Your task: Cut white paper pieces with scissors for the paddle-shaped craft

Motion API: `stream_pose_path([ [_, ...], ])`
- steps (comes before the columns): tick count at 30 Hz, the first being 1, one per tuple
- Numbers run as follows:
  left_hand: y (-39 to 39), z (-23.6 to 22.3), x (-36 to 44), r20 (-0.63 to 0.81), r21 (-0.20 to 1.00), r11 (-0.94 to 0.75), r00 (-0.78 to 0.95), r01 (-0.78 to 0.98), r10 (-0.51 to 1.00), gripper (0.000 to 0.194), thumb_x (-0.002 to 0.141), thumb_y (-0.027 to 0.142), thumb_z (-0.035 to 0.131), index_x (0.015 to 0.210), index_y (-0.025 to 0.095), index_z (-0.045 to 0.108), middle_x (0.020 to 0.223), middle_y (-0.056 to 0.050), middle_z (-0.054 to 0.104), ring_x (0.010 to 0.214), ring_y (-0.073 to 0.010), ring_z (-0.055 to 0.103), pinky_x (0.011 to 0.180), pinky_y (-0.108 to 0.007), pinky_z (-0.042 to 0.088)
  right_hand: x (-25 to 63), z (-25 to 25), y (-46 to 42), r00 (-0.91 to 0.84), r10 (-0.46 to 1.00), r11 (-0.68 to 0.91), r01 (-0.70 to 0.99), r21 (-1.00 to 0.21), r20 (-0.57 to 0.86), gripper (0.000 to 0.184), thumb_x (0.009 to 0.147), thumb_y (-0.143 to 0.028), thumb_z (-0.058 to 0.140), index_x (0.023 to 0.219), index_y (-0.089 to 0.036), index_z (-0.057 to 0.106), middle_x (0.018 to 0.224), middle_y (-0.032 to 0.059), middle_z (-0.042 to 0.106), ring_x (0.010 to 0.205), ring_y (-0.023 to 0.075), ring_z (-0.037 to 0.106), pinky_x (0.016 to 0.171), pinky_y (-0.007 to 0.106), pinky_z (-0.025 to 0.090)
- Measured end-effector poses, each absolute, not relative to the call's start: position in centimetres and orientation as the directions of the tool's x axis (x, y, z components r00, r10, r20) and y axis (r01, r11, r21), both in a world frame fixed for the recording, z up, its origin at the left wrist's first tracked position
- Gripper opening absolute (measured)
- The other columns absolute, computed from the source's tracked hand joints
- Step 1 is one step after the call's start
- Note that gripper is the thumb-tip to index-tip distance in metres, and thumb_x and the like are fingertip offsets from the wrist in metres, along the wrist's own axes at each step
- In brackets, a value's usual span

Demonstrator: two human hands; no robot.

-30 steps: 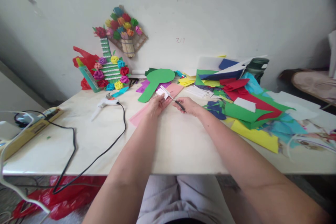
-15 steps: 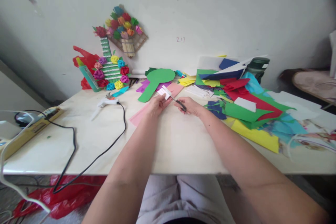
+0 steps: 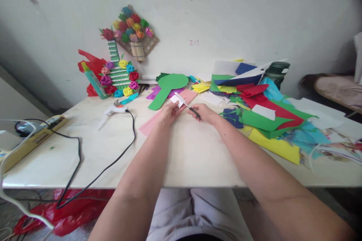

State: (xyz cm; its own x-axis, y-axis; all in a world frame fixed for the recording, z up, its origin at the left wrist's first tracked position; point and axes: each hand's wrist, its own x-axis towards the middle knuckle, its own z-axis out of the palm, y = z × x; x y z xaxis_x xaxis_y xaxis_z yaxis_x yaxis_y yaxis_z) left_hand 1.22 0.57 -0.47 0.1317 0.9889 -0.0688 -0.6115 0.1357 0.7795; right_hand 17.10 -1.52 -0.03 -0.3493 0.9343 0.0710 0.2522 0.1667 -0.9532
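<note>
Over the middle of the table, my left hand (image 3: 170,113) is closed on a small piece of white paper (image 3: 175,99). My right hand (image 3: 204,113) grips a pair of scissors (image 3: 188,106) by the dark handles, with the blades pointing up and left across the white paper. Beneath and beside my hands lie sheets of pink paper (image 3: 151,122). Just beyond is a green paper cutout (image 3: 169,84) with a rounded head and a strip below, resting partly on purple paper (image 3: 154,92).
A white glue gun (image 3: 115,110) with a black cord lies left, near a power strip (image 3: 34,141). A paper-flower guitar (image 3: 120,75) and a glue bottle (image 3: 94,83) stand behind. Coloured paper (image 3: 268,116) is heaped right, before a dark green bottle (image 3: 277,73).
Almost nothing differs. My hands, the scissors and the white paper keep nearly the same position, and the whole view has shifted only very slightly.
</note>
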Motion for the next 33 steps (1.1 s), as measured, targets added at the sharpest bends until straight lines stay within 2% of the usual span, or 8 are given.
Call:
stream_pose_path([
  [9, 0.55, -0.41, 1.24, -0.089, 0.787, 0.149, 0.129, -0.598, 0.988, 0.011, 0.075, 0.008, 0.052, 0.085, 0.008, 0.058, 0.073, -0.009, 0.066, 0.077, -0.0181, 0.065, 0.072, -0.025, 0.054, 16.83, 0.52, -2.04, -0.323, 0.943, 0.169, 0.244, -0.955, 0.084, 0.028, 0.06, -0.039, 0.066, 0.061, -0.015, 0.051, 0.042, -0.0073, 0.04, 0.033, 0.0033, 0.034, 0.032, 0.018, 0.026],
  [15, 1.15, -1.0, 1.11, -0.115, 0.802, 0.171, 0.134, -0.572, 0.984, 0.017, 0.075, 0.007, 0.05, 0.09, 0.007, 0.058, 0.073, -0.01, 0.066, 0.075, -0.0187, 0.065, 0.068, -0.025, 0.054, 16.89, -0.01, -1.5, -0.304, 0.949, 0.175, 0.278, -0.944, 0.087, 0.029, 0.06, -0.04, 0.066, 0.061, -0.015, 0.052, 0.041, -0.0072, 0.04, 0.033, 0.0033, 0.033, 0.031, 0.017, 0.027],
  [21, 1.0, -0.88, 1.07, -0.107, 0.791, 0.166, 0.134, -0.589, 0.985, 0.014, 0.075, 0.007, 0.052, 0.087, 0.009, 0.058, 0.073, -0.008, 0.066, 0.072, -0.0172, 0.065, 0.064, -0.023, 0.054, 17.0, 0.03, -1.58, -0.313, 0.947, 0.151, 0.24, -0.959, 0.071, 0.031, 0.059, -0.042, 0.067, 0.063, -0.015, 0.052, 0.042, -0.0073, 0.041, 0.034, 0.003, 0.033, 0.032, 0.017, 0.027],
  [27, 1.07, -1.07, 0.94, -0.091, 0.808, 0.16, 0.148, -0.568, 0.985, 0.01, 0.076, 0.006, 0.051, 0.082, 0.009, 0.057, 0.08, -0.01, 0.066, 0.076, -0.0186, 0.065, 0.066, -0.023, 0.054, 17.12, 0.05, -1.5, -0.314, 0.948, 0.114, 0.215, -0.97, 0.041, 0.03, 0.06, -0.039, 0.067, 0.06, -0.015, 0.049, 0.041, -0.0072, 0.04, 0.032, 0.0028, 0.032, 0.031, 0.017, 0.025],
  [33, 1.19, -1.18, 0.91, -0.11, 0.825, 0.166, 0.135, -0.54, 0.985, 0.01, 0.075, 0.006, 0.051, 0.084, 0.009, 0.056, 0.077, -0.011, 0.066, 0.075, -0.0191, 0.065, 0.066, -0.025, 0.054, 17.05, 0.11, -1.46, -0.304, 0.952, 0.103, 0.215, -0.971, 0.034, 0.029, 0.059, -0.038, 0.068, 0.061, -0.015, 0.051, 0.041, -0.0073, 0.041, 0.032, 0.0026, 0.031, 0.03, 0.017, 0.024],
])
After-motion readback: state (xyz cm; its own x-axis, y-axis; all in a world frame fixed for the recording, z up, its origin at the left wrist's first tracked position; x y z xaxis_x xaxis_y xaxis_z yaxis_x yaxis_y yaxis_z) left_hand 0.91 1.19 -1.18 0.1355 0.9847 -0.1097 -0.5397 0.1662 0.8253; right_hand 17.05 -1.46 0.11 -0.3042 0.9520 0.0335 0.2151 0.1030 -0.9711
